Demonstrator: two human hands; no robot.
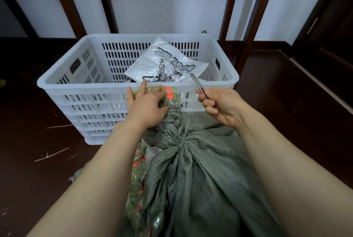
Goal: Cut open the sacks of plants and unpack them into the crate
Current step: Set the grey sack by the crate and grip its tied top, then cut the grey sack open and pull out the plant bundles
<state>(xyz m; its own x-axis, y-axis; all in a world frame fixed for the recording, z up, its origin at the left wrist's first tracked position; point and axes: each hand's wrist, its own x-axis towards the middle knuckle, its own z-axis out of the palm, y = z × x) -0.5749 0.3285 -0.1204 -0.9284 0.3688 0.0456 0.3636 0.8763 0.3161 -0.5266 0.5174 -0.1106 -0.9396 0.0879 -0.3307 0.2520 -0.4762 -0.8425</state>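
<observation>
A grey-green woven sack (pixel 200 175) lies in front of me, its neck tied with a thin white string (pixel 185 131). My left hand (pixel 147 103) grips the bunched top of the sack, where clear plastic with green plants and red spots (pixel 170 93) shows. My right hand (pixel 221 105) holds a slim metal cutter (pixel 197 84), blade pointing up and away toward the crate. The white slatted plastic crate (pixel 80 85) stands just beyond the sack and holds a crumpled printed plastic bag (pixel 164 62).
Dark wooden floor (pixel 38 150) surrounds the crate, with a few pale scraps on the left. Dark wooden furniture legs (pixel 65 1) stand against a white wall behind. A raised dark wooden ledge (pixel 305 76) runs along the right.
</observation>
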